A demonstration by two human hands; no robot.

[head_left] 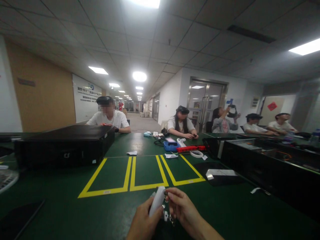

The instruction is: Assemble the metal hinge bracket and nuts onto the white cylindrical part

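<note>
My left hand [144,218] is closed around a white, elongated device [157,201] with rounded edges, held tilted above the green table. What kind of device it is cannot be made out. Thumb and fingers of my right hand [183,207] pinch a small metal piece at the device's upper right end. Below that pinch dangles a metal chain [172,219] with shiny links and a small white part, between my two hands.
Yellow tape frames [149,187] mark the green table [105,213] ahead. A black case [62,143] stands left, an open black case [265,163] right. Beyond lie a blue basket [170,146], a red strip-like item [191,148] and a tape roll [196,154]. Several people sit opposite.
</note>
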